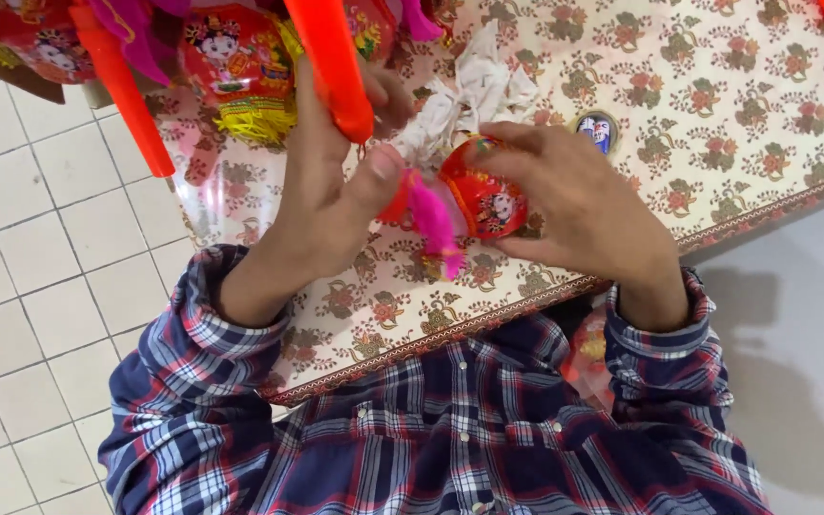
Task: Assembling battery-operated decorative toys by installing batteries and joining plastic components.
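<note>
My right hand [574, 205] wraps around a small round red toy drum [486, 195] with a printed cartoon figure on its side. My left hand [331, 205] grips an orange-red stick [336, 67] that rises toward the top edge, while its thumb presses by a pink feather tuft [431, 219] hanging from the drum. Both hands are held close together above the floral tablecloth [717, 105]. My sleeves are blue and red plaid.
Crumpled white paper [474, 91] lies just behind the hands. More red drums with yellow fringe [236, 67] and another orange stick [126, 91] crowd the top left. A small round badge [596, 129] lies on the cloth. White floor tiles [40, 238] are at left.
</note>
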